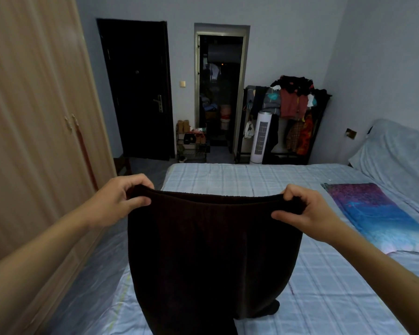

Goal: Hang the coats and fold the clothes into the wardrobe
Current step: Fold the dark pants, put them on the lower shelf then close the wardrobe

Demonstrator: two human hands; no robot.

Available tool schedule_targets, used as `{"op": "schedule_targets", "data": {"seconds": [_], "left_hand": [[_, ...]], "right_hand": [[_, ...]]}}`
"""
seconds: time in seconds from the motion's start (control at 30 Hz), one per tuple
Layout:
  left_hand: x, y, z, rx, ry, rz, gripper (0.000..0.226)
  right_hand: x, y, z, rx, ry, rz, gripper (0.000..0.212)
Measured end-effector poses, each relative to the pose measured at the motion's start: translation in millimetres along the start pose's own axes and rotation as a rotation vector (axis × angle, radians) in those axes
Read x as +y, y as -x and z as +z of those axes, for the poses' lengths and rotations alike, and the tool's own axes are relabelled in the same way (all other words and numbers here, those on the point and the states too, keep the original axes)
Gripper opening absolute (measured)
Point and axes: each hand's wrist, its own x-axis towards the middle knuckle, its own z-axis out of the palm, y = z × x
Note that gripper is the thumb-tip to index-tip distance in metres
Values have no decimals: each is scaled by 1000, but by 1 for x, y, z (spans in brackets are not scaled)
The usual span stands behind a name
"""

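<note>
While I hold the dark trousers (213, 250) up over the bed (324, 298), left hand (117, 201) and right hand (305, 211) have their fingers clamped on the waistband corners, legs trailing on the sheet. I judge this the folding step: next, lay them flat and halve them. The wardrobe (34, 141) stands closed, contents unseen.

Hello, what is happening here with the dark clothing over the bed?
A person holds up a dark brown garment, probably trousers, by its waistband. The left hand pinches one end of the band and the right hand pinches the other, so the cloth hangs spread above the bed, its lower end touching the sheet. It is not yet folded. The wardrobe on the left has its doors closed.
</note>
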Motion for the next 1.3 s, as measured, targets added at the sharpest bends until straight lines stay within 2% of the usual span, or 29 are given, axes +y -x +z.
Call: {"op": "schedule_targets", "data": {"seconds": [0.1,0.17,0.3,0.53,0.63,0.67,0.73,0.93,1.13,1.3], "left_hand": [[-4,2,4,-4,-52,3,24],[-9,4,6,-26,-105,-8,23],[-13,10,11,3,-140,-10,23],[-13,7,16,134,-34,-196,24],[-4,-36,34,320,-63,-423,15],[3,-49,42,377,-43,-517,14],[19,-68,58,465,19,-560,17],[59,-60,101,545,143,-472,15],[83,-43,131,556,192,-344,17],[87,-32,140,546,238,-346,19]], "right_hand": [[-3,-2,2,-62,-94,83,42],[-4,-3,4,-104,-56,104,43],[-5,-3,12,-142,-45,144,18],[-2,-14,28,52,103,234,17],[7,-58,56,214,183,451,16],[8,-72,68,250,137,548,17],[2,-89,90,309,-29,653,19],[-36,-67,118,387,-135,580,20],[-64,-45,130,363,-220,433,16],[-65,-33,130,353,-272,375,15]]}}
